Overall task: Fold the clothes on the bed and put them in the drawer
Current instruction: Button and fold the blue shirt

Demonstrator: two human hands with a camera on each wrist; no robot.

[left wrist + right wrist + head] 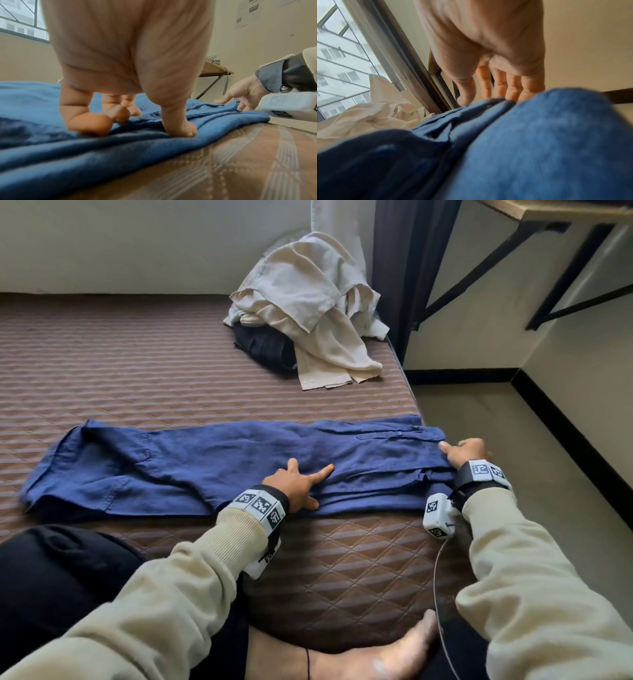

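A blue garment [191, 460] lies stretched flat across the brown quilted bed [137, 364], its right end reaching the bed's edge. My left hand [301, 479] rests on its middle, fingers spread and pressing down; the left wrist view shows the fingertips [92, 127] pushing into the blue cloth [85, 155]. My right hand [462, 450] holds the garment's right end. In the right wrist view the thumb lies on top of the cloth [539, 135] and the fingers [513, 89] go down behind its edge. The drawer is not in view.
A heap of cream clothes [308, 302] sits on a dark garment [267, 347] at the bed's far right corner. Floor [513, 457] lies to the right of the bed, under a wall shelf [548, 213]. My knee [51, 577] and bare foot [359, 659] are at the near edge.
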